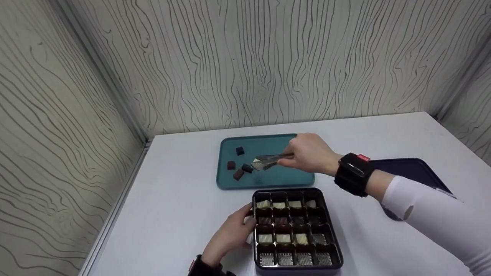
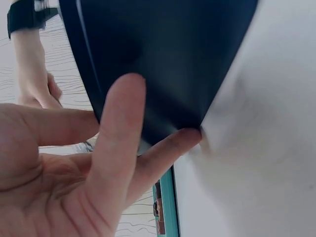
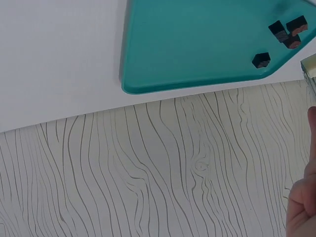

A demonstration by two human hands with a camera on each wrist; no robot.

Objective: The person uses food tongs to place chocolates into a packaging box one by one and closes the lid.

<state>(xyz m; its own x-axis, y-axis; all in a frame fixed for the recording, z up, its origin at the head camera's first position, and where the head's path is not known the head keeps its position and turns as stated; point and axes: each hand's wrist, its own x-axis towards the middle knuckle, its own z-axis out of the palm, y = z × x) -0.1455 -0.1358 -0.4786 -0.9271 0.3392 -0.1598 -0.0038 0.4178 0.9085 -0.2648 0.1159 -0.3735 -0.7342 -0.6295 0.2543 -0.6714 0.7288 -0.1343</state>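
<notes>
My right hand (image 1: 310,153) holds metal tongs (image 1: 274,158) over the teal tray (image 1: 284,142), a pale chocolate (image 1: 256,163) between their tips. That pale chocolate also shows at the right edge of the right wrist view. On the tray's left part lie several dark chocolates (image 1: 238,174). Nearer stands a dark divided box (image 1: 337,260). Pale and dark chocolates sit in its upper three rows; textured bottoms show in the front row and at the third row's right end. My left hand (image 1: 232,232) rests against the box's left side, fingers extended along its wall.
A dark blue tray (image 1: 406,168) lies to the right, partly hidden beneath my right forearm. The white table (image 1: 180,184) ends at patterned panels (image 1: 245,76) behind and at the left.
</notes>
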